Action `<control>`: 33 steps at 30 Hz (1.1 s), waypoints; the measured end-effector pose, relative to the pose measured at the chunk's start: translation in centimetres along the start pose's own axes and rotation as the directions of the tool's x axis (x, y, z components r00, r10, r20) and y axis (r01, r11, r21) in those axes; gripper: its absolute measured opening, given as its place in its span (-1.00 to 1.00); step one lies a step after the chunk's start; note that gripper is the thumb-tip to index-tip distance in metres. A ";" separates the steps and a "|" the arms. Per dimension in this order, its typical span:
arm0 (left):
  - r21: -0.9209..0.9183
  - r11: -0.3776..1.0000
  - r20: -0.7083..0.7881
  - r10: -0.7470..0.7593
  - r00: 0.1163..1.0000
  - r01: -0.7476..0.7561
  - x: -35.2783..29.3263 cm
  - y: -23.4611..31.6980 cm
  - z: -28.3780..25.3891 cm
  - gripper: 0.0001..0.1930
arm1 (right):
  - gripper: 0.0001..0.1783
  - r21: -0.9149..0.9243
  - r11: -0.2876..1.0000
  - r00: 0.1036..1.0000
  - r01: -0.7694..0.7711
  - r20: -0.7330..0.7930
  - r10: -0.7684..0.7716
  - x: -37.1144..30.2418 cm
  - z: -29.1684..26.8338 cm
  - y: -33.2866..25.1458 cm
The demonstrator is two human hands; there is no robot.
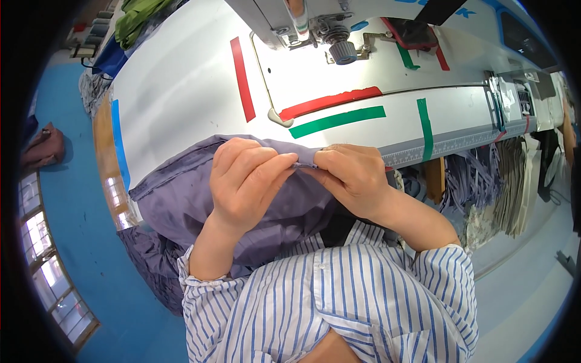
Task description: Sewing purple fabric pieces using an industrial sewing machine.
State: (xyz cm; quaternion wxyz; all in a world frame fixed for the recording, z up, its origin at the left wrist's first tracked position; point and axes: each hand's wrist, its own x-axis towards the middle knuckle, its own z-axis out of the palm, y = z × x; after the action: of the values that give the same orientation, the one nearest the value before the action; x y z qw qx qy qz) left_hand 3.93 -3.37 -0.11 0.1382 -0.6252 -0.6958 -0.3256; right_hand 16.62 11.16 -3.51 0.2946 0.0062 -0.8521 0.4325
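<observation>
A purple-grey piece of fabric (181,187) drapes over the front edge of the white sewing table (175,78) and hangs down toward my lap. My left hand (245,178) pinches its upper edge between thumb and fingertips. Close beside it, my right hand (354,175) grips the same edge, fingers curled and thumb underneath. A short stretch of folded edge shows between the two hands. Just beyond them lie strips of red tape (333,103) and green tape (339,121) on the tabletop. The fingertips' undersides are hidden.
The sewing machine (315,30) stands at the far side, with a dark phone-like object (411,33) beside it. A ruler strip (460,142) runs along the front edge at right. Fabric strips (472,184) hang below it. More crumpled purple fabric (154,260) hangs at lower left.
</observation>
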 end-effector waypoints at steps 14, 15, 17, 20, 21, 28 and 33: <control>-0.046 0.997 0.046 -0.067 0.997 0.069 -0.1 0.6 -0.7 -0.70 | -0.81 0.019 0.992 0.987 0.128 -0.104 -0.126 -0.6 0.6 0.0; -0.076 0.994 0.051 -0.078 0.996 0.082 -0.2 0.6 -0.7 -0.71 | -0.81 0.019 0.992 0.987 0.128 -0.104 -0.125 -0.5 0.6 -0.1; -0.122 0.987 0.071 -0.100 0.992 0.108 -0.1 0.6 -0.8 -0.72 | -0.79 0.019 0.994 0.993 0.104 -0.058 -0.103 -0.5 0.4 -0.3; -0.201 0.971 0.113 -0.109 0.988 0.130 0.2 0.5 -1.0 -0.74 | -0.81 0.096 0.995 0.999 0.019 -0.037 -0.015 -0.5 0.4 -0.7; -0.238 0.963 0.132 -0.099 0.986 0.129 0.4 0.4 -1.0 -0.75 | -0.81 0.093 0.996 0.999 0.017 -0.039 -0.014 -0.2 0.3 -0.7; -0.445 0.862 0.123 -0.212 0.970 0.244 1.3 -0.9 -1.6 -0.81 | -0.74 0.365 0.895 0.962 -0.258 0.178 0.205 -1.4 1.0 -0.3; -0.449 0.829 0.209 -0.266 0.941 0.334 3.1 -3.7 -0.5 -0.84 | -0.59 0.315 0.668 0.704 -0.674 0.548 0.452 -4.4 1.4 -0.5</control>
State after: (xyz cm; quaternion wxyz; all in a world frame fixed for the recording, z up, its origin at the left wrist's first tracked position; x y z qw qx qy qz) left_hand -0.31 -1.29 1.14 -0.1216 -0.5436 -0.6911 -0.4605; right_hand 19.68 8.73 -5.99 -0.0630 -0.0958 -0.7114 0.6933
